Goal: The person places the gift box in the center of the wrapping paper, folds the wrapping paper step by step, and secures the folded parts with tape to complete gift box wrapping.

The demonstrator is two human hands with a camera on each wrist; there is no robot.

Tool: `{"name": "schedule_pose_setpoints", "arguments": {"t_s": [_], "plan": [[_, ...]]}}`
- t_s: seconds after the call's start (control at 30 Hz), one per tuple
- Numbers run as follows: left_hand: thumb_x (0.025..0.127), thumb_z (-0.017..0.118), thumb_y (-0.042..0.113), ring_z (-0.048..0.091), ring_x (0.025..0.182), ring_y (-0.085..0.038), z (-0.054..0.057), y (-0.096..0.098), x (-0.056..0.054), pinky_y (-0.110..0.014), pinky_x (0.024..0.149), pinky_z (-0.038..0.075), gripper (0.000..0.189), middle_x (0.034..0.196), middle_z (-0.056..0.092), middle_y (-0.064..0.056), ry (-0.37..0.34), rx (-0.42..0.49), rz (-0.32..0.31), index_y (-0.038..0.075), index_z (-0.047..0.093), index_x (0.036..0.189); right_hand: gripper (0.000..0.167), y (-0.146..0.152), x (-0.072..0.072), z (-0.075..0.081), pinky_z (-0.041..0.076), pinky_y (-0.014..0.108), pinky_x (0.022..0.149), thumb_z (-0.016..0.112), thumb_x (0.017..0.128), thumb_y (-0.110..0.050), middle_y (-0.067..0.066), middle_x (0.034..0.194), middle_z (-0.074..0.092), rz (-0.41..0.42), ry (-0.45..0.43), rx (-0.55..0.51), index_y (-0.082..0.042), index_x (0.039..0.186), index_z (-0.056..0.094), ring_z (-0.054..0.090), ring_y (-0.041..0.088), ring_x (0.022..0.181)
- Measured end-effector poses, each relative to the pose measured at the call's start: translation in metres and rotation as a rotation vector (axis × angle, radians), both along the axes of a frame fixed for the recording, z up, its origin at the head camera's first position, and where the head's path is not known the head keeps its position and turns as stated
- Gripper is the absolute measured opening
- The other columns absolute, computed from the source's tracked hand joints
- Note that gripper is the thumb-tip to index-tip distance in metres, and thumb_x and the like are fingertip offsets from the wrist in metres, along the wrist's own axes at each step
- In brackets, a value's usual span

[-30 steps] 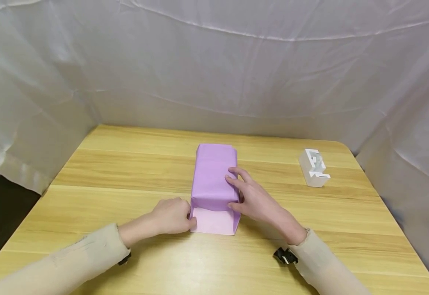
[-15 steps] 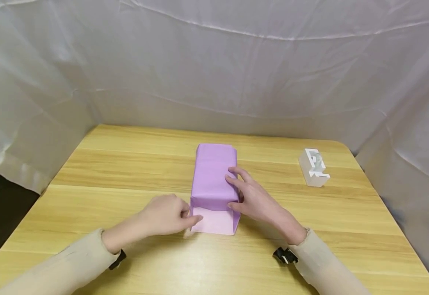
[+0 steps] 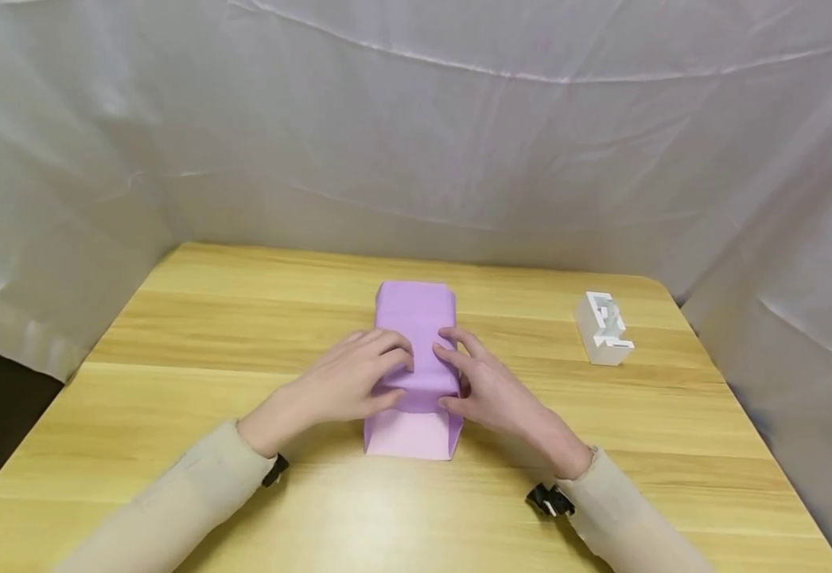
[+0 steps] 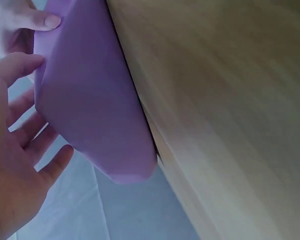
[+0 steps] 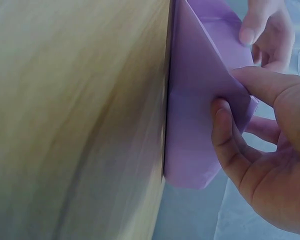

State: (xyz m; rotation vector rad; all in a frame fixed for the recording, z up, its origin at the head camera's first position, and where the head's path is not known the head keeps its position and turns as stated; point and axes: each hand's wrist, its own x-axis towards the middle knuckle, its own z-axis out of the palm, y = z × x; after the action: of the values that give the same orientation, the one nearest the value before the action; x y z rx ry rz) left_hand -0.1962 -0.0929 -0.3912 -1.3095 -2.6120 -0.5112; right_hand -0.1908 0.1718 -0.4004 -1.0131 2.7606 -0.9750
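A box wrapped in purple paper (image 3: 416, 306) lies lengthwise on the table. At its near end an unfolded flap of the paper (image 3: 409, 438) lies on the wood, pale side up, with upright side folds. My left hand (image 3: 347, 382) reaches over the box's left edge, fingers spread across the top and thumb at the near corner. In the left wrist view its fingers (image 4: 55, 162) look loose along the edge. My right hand (image 3: 495, 390) grips the right side. Its thumb is at the near end, and in the right wrist view curled fingers (image 5: 227, 135) press the side.
Toward the back right of the wooden table (image 3: 566, 493) stands a white tape dispenser (image 3: 602, 328) with a clear roll. Silvery cloth (image 3: 416, 143) hangs behind the table and along both sides.
My left hand left the flap's left fold, drew back slightly, then moved up and right onto the box top. My right hand kept its place on the box.
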Motion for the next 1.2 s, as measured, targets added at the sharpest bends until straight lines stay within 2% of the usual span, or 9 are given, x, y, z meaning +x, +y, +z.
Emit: {"name": "schedule_pose_setpoints", "arguments": {"t_s": [0.23, 0.33, 0.47, 0.5, 0.63, 0.7, 0.77, 0.93, 1.2], "plan": [[0.084, 0.085, 0.030, 0.060, 0.114, -0.018, 0.004, 0.006, 0.001, -0.041, 0.097, 0.051, 0.034, 0.124, 0.063, 0.001, -0.026, -0.023, 0.027, 0.018, 0.068, 0.112, 0.079, 0.002, 0.007, 0.001, 0.057, 0.028, 0.079, 0.088, 0.083, -0.013, 0.016, 0.164, 0.034, -0.020, 0.021, 0.052, 0.005, 0.149, 0.050, 0.063, 0.012, 0.086], [0.083, 0.085, 0.032, 0.061, 0.110, -0.016, 0.008, 0.007, 0.000, -0.040, 0.096, 0.053, 0.032, 0.121, 0.064, 0.003, -0.020, -0.044, 0.043, 0.020, 0.069, 0.109, 0.084, 0.002, 0.010, 0.005, 0.057, 0.036, 0.091, 0.087, 0.085, -0.018, 0.016, 0.167, 0.030, -0.016, 0.012, 0.070, 0.002, 0.155, 0.044, 0.066, 0.021, 0.105], [0.082, 0.086, 0.032, 0.063, 0.106, -0.016, 0.009, 0.009, 0.000, -0.040, 0.096, 0.054, 0.031, 0.117, 0.065, 0.004, -0.006, -0.044, 0.044, 0.021, 0.070, 0.106, 0.088, 0.009, 0.013, 0.010, 0.060, 0.038, 0.087, 0.084, 0.087, -0.015, 0.016, 0.168, 0.029, -0.034, -0.043, -0.002, -0.002, 0.160, 0.036, 0.067, 0.024, 0.106], [0.081, 0.086, 0.031, 0.064, 0.105, -0.016, 0.008, 0.009, 0.000, -0.041, 0.096, 0.054, 0.031, 0.116, 0.066, 0.003, -0.004, -0.038, 0.042, 0.020, 0.070, 0.106, 0.086, 0.012, 0.014, 0.010, 0.060, 0.035, 0.081, 0.084, 0.088, -0.013, 0.017, 0.165, 0.033, -0.053, -0.052, -0.024, -0.002, 0.159, 0.037, 0.067, 0.022, 0.098], [0.082, 0.086, 0.031, 0.064, 0.103, -0.016, 0.006, 0.009, 0.000, -0.040, 0.095, 0.054, 0.031, 0.115, 0.066, 0.004, -0.007, -0.024, 0.044, 0.020, 0.071, 0.106, 0.049, 0.021, 0.022, 0.012, 0.057, 0.027, 0.064, 0.082, 0.091, -0.019, 0.014, 0.122, 0.063, -0.146, -0.064, -0.024, -0.003, 0.130, 0.057, 0.062, 0.012, 0.078], [0.082, 0.087, 0.032, 0.064, 0.103, -0.016, 0.005, 0.008, 0.001, -0.040, 0.095, 0.054, 0.032, 0.115, 0.066, 0.003, -0.022, -0.017, 0.051, 0.020, 0.071, 0.107, 0.030, 0.023, 0.026, 0.011, 0.052, 0.025, 0.058, 0.079, 0.093, -0.031, 0.003, 0.093, 0.064, -0.170, -0.050, 0.060, -0.010, 0.106, 0.062, 0.057, 0.009, 0.069], [0.082, 0.087, 0.032, 0.063, 0.103, -0.016, 0.004, 0.008, 0.001, -0.040, 0.095, 0.054, 0.032, 0.115, 0.066, 0.003, -0.032, -0.011, 0.054, 0.019, 0.071, 0.107, 0.027, 0.026, 0.030, 0.009, 0.047, 0.024, 0.054, 0.074, 0.096, -0.041, -0.007, 0.076, 0.057, -0.165, -0.022, 0.152, -0.019, 0.088, 0.060, 0.051, 0.005, 0.062], [0.082, 0.087, 0.031, 0.063, 0.104, -0.017, 0.007, 0.008, -0.001, -0.040, 0.094, 0.054, 0.031, 0.115, 0.067, 0.002, -0.036, -0.010, 0.055, 0.019, 0.071, 0.107, 0.035, 0.024, 0.031, 0.002, 0.041, 0.024, 0.052, 0.067, 0.100, -0.046, -0.017, 0.062, 0.049, -0.122, 0.036, 0.294, -0.027, 0.072, 0.056, 0.044, 0.002, 0.055], [0.083, 0.087, 0.031, 0.064, 0.106, -0.018, 0.006, 0.009, 0.001, -0.041, 0.096, 0.053, 0.030, 0.116, 0.066, 0.002, -0.042, -0.022, 0.053, 0.019, 0.071, 0.106, 0.041, 0.016, 0.031, -0.008, 0.034, 0.022, 0.046, 0.067, 0.099, -0.024, -0.014, 0.054, 0.039, -0.064, 0.049, 0.285, -0.024, 0.062, 0.048, 0.037, 0.000, 0.050]]}}
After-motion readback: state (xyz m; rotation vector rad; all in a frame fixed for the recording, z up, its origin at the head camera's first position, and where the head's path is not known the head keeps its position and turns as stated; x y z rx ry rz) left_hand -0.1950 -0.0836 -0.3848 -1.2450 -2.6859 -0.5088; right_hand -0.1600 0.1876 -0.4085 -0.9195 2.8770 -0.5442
